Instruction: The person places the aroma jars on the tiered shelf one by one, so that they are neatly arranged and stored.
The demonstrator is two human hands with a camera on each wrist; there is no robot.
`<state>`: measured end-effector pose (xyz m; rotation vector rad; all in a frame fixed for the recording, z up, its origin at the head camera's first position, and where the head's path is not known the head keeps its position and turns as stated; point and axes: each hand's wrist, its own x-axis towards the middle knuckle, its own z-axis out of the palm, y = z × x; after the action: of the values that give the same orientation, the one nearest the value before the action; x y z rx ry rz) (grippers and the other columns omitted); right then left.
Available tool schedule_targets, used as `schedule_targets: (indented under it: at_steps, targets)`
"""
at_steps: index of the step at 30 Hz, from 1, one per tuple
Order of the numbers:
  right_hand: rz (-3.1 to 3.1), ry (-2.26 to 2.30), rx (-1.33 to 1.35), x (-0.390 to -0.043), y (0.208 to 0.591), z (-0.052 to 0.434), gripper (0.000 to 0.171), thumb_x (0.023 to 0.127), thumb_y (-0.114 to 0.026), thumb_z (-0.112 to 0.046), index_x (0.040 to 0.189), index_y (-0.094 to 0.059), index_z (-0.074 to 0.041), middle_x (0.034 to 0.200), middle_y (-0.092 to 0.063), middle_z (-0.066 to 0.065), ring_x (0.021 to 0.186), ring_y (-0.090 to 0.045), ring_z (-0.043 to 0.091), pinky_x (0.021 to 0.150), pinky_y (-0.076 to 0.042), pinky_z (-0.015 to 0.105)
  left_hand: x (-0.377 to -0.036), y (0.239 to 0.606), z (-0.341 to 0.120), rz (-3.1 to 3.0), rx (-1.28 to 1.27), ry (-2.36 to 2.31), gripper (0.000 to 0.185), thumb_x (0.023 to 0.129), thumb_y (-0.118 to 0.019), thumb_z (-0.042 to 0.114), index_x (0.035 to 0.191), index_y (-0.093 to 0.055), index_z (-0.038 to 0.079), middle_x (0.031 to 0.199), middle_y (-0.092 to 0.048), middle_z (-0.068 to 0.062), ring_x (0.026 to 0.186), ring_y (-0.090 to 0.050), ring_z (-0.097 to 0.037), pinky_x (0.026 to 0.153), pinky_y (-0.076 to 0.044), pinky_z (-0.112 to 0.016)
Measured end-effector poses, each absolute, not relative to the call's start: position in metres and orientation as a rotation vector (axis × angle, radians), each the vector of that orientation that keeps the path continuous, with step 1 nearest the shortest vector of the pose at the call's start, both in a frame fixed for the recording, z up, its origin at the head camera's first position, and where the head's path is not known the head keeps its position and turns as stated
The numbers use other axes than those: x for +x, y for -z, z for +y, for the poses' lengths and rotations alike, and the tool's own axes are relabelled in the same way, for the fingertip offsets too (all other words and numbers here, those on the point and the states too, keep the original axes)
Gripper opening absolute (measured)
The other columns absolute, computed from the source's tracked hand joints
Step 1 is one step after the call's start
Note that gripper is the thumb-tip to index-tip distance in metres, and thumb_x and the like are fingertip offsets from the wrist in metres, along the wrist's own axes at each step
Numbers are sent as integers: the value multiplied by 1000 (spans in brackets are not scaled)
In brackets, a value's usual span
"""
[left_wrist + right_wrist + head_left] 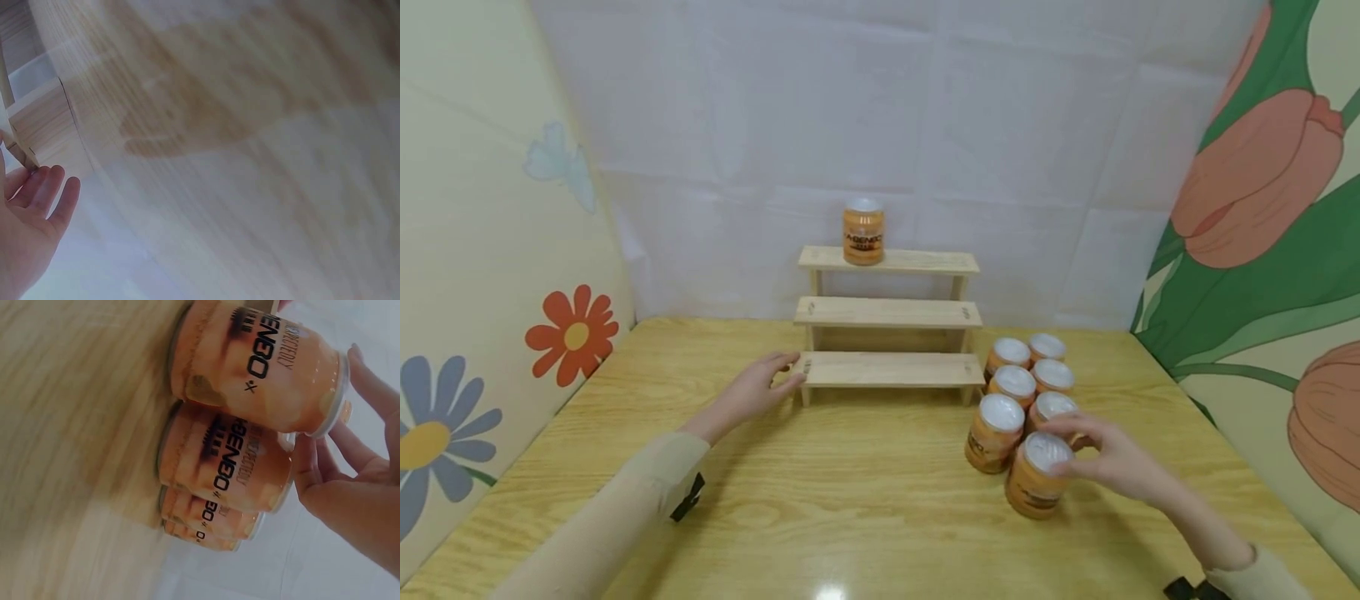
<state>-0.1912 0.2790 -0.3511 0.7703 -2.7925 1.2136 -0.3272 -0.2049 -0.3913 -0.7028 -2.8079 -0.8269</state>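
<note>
The left hand (752, 393) is resting with fingers loosely straight against the left end of the wooden stepped rack (889, 369), which is standing at the table's (820, 500) far edge, gripping nothing. One orange jar (863, 237) is sitting left of centre on the rack's top step; the two lower steps are holding nothing. Near the right edge, seven jars are still waiting in a cluster (1026, 375). The right hand (1112, 462) is curling its fingers round the nearest jar (1036, 475), so most of the stocking appears to be left

Bright, even overhead light, a glare spot on the table (830, 592), both wrist views motion-blurred.
</note>
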Motion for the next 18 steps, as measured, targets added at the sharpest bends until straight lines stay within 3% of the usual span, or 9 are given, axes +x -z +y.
schedule_targets:
  at_steps: [5,12,18]
  targets:
    - [-2785,-1173,644,-186,358,272,50,80,-75,-23,124,-60,-8,113,-58,6,92,-53,2,74,-50,23,-328,392,-203,-2805,-705,816,56,97,-52,32,138,-41,-5,135,-47,-26,117,-52,-40,93,-47,-53]
    - [-2834,-1103,478,-177,362,261,62,73,-81,-29,122,-54,0,116,-59,15,94,-59,19,73,-52,24,-327,393,-204,-2813,-710,833,57,97,-52,32,139,-40,-5,135,-47,-26,117,-51,-41,92,-47,-54]
    - [-2817,-1146,390,-174,365,257,64,72,-82,-28,122,-53,1,115,-60,15,94,-60,21,74,-52,25,-329,390,-204,-2817,-705,823,57,97,-52,31,140,-39,-5,136,-46,-26,118,-50,-41,94,-46,-54]
